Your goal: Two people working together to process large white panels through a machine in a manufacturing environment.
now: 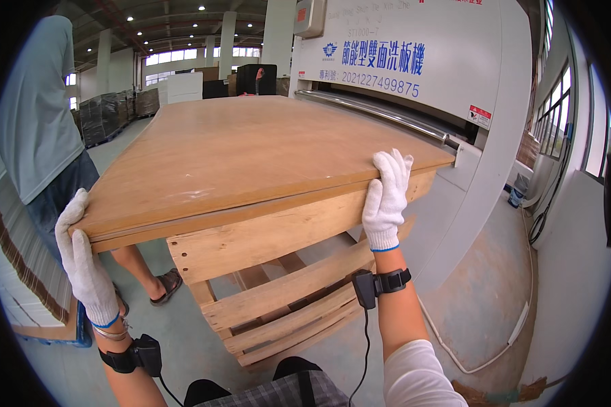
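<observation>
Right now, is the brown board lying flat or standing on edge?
Lying flat: the brown board shows its broad top face, above the slatted wooden frame.

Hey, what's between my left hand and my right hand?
In the head view, the near edge of the brown board spans your left hand and right hand, above a slatted wooden frame.

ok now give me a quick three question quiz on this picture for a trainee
1. True or false: the left hand is bare.
2. Which edge of the brown boards does the right hand touch: a) the one near the person, or b) the far one?
3. What wooden thing is under the brown boards?

Key: 1. False, it wears a white glove. 2. a. 3. A pallet.
</observation>
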Available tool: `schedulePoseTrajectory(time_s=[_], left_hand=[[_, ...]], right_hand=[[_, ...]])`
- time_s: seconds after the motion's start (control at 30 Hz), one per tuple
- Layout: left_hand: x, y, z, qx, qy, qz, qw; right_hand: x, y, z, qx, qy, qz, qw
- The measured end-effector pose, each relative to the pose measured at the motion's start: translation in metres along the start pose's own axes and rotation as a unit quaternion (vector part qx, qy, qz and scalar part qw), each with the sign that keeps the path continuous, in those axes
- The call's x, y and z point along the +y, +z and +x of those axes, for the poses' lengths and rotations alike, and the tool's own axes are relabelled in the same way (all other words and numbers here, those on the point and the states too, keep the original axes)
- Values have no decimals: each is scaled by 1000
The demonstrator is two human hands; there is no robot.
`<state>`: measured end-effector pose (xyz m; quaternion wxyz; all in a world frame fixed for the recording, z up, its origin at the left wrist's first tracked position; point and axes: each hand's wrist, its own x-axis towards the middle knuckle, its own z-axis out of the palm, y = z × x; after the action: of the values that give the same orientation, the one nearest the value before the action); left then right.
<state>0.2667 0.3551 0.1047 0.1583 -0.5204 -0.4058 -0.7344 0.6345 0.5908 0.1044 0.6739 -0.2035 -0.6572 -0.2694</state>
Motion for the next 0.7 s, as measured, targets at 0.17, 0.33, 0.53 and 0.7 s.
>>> schedulePoseTrajectory(time_s=[0.17,0.33,0.53,0.7], left_hand=[[0,-1,2,20,3,-23,1000],[-2,-5,2,-24,25,-11,999],[1,-4,2,-13,20,-5,1000],[-5,-2,1,-13,29,-27,999]], right_hand=[[-2,5,1,3,-2,-1,1000],[2,3,-2,13,-5,5,1000],[-1,3,1,13,-9,-3,1000],[1,6,-3,16,-10,-1,1000]])
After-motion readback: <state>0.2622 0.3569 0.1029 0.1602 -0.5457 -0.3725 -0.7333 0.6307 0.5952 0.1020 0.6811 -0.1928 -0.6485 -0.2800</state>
